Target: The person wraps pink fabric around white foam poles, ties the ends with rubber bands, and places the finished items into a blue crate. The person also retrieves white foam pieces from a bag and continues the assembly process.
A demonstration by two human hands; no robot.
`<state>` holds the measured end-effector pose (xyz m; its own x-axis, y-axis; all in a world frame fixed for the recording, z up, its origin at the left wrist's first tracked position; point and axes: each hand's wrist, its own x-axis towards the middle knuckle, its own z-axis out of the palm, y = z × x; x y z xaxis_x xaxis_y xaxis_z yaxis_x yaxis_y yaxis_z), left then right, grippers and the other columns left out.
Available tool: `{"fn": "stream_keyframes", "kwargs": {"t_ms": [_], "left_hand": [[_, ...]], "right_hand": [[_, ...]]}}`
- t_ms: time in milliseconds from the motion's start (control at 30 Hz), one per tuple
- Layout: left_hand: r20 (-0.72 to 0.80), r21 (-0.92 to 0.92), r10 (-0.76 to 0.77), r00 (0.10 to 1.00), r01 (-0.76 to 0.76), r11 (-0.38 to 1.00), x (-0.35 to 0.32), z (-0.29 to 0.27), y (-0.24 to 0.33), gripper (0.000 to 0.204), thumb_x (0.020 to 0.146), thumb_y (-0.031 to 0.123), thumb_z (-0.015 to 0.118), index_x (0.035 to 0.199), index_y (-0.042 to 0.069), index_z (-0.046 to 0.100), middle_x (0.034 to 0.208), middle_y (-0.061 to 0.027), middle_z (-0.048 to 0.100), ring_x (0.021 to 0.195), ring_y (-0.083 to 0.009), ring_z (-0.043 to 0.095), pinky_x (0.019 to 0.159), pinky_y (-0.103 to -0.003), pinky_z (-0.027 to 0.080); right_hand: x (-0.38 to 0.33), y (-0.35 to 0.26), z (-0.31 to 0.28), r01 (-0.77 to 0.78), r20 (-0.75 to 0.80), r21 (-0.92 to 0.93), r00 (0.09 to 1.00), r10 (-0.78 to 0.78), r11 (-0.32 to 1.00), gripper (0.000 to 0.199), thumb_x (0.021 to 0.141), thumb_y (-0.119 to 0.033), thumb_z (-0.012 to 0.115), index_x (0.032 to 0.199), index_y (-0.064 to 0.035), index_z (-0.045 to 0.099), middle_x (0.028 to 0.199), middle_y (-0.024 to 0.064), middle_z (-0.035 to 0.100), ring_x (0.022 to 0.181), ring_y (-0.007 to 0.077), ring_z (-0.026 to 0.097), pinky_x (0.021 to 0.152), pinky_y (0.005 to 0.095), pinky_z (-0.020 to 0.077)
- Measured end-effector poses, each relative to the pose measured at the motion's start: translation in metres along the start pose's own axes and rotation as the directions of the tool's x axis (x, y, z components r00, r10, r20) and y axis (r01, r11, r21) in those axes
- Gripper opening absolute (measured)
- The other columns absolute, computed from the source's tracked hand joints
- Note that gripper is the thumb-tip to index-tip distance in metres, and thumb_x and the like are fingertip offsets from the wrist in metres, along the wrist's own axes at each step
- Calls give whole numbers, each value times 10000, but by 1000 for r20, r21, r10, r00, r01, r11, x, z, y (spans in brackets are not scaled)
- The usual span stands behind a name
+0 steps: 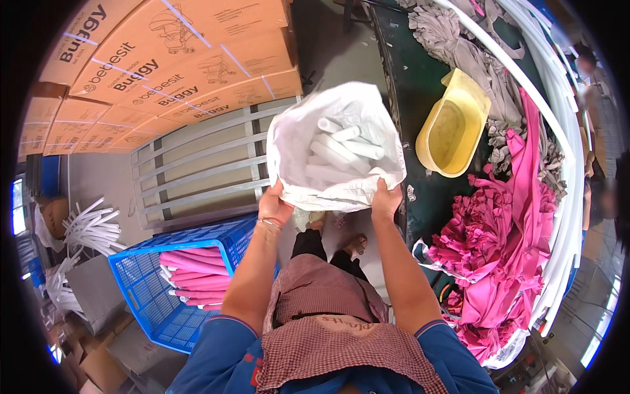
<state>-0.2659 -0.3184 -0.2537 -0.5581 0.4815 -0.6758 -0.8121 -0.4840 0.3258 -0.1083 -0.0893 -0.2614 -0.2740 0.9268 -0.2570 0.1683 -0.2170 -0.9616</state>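
White sack [308,131] of tubes [338,154] held open between both grips

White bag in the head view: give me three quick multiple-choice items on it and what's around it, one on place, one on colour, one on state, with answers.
1. Where is the blue crate?
A. At the person's left
B. On the table at the right
C. On top of the cardboard boxes

2. What colour are the tubes in the crate?
A. White
B. Pink
C. Yellow

3. How is the white bag held?
A. Left hand only
B. Lying untouched on the floor
C. Open, gripped by both hands

Answers: 1 A, the crate sits low at the left beside the left arm. 2 B, pink tubes lie inside it. 3 C, the left hand and right hand grip its lower edge, with white tubes visible inside.
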Motion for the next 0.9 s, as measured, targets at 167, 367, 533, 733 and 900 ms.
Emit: {"fn": "stream_keyframes", "kwargs": {"t_ms": [167,367,533,733,900], "left_hand": [[-38,197,-130,991,135,971,-14,-1,15,381,967,132,475,1331,22,490,1316,-114,582,1192,-278,569,1033,-459,445],[-413,467,-50,909,259,845,-10,-53,21,414,846,23,473,1256,60,523,1171,-126,623,1053,-331,624,894,-519,520],[-116,799,252,961,-61,598,-45,21,48,755,714,-23,592,1424,96,366,1161,-130,563,920,-210,576,784,-351,509],[543,823,690,479,-468,-322,-45,54,30,674,698,11,702,1328,-27,464,1266,-185,510,1159,-316,490,1035,-414,368],[713,676,480,511,-682,-278,-64,149,-32,543,729,-11,654,1252,7,510,1207,-140,526,1115,-288,499,969,-400,399]], "right_hand": [[-22,-15,-14,-45,93,-339,992,81,940,390,837,-135,633,1163,72,585,1057,180,677,967,286,647,871,366,483],[-41,44,-14,-199,50,-577,959,278,792,513,768,-298,712,1130,53,621,1042,214,686,986,330,662,869,405,500],[-50,12,-38,-272,-36,-605,948,316,748,687,755,-317,751,1281,42,492,1175,199,624,1038,297,641,838,396,526],[-83,-44,-73,-457,-30,-341,879,477,821,827,800,-390,748,1409,-3,345,1162,164,600,974,256,630,697,380,550],[-128,-57,-120,-148,203,-389,949,241,909,443,883,-311,678,1183,1,584,925,110,676,868,188,642,724,332,527]]}}
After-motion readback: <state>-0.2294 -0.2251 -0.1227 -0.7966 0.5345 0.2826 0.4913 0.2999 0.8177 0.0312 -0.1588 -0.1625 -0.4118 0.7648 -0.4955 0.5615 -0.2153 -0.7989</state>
